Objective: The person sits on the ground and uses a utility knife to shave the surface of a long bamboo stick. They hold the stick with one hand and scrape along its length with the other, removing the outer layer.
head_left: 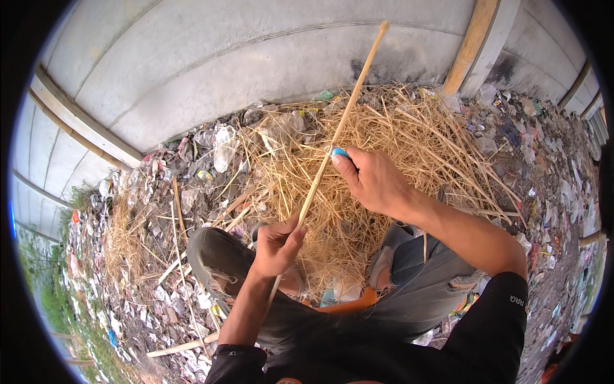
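A long pale bamboo stick [352, 102] slants up and away from me, its far end raised before the wall. My left hand [279, 247] is closed around its lower part, and the near end runs down past my wrist. Further up the stick, my right hand [374, 180] is closed with the thumb along a small blue thing [340, 153] pressed against the bamboo. Most of this blue thing is hidden in the fingers, so its kind cannot be told. Below both hands lies a heap of straw-coloured shavings [345, 230], between my bent legs.
A grey panel wall [256, 51] with a wooden post [470, 48] stands ahead. Litter and plastic scraps [224, 147] cover the ground around the heap. Loose sticks [183, 256] lie at the left, and a thicker piece [182, 347] lies near my left forearm. An orange strip [348, 304] lies between my legs.
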Demonstrator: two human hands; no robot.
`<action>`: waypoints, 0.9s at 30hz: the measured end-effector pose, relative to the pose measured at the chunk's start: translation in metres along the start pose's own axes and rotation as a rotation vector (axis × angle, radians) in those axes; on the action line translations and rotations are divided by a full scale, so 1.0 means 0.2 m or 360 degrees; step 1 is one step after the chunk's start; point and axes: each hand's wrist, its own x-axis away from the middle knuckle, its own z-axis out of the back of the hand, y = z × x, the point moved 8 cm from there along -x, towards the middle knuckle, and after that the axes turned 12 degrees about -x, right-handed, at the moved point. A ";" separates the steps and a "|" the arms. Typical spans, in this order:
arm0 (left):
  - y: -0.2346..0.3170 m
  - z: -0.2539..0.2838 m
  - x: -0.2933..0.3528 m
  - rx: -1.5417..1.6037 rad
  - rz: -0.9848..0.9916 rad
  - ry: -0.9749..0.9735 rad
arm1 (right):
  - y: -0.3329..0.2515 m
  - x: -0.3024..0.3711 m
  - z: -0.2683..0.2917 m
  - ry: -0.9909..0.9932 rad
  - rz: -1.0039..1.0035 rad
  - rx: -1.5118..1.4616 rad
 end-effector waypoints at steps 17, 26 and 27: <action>0.02 0.00 0.03 -0.0025 0.0020 -0.0011 | 0.10 0.01 -0.11 -0.0369 -0.0256 -0.0555; 0.00 -0.01 0.01 -0.0026 0.0005 0.0054 | 0.00 0.04 -0.10 -0.0132 0.0005 -0.0470; 0.00 0.00 0.02 -0.0013 0.0002 0.0066 | 0.00 0.03 -0.10 -0.0184 -0.0006 -0.0526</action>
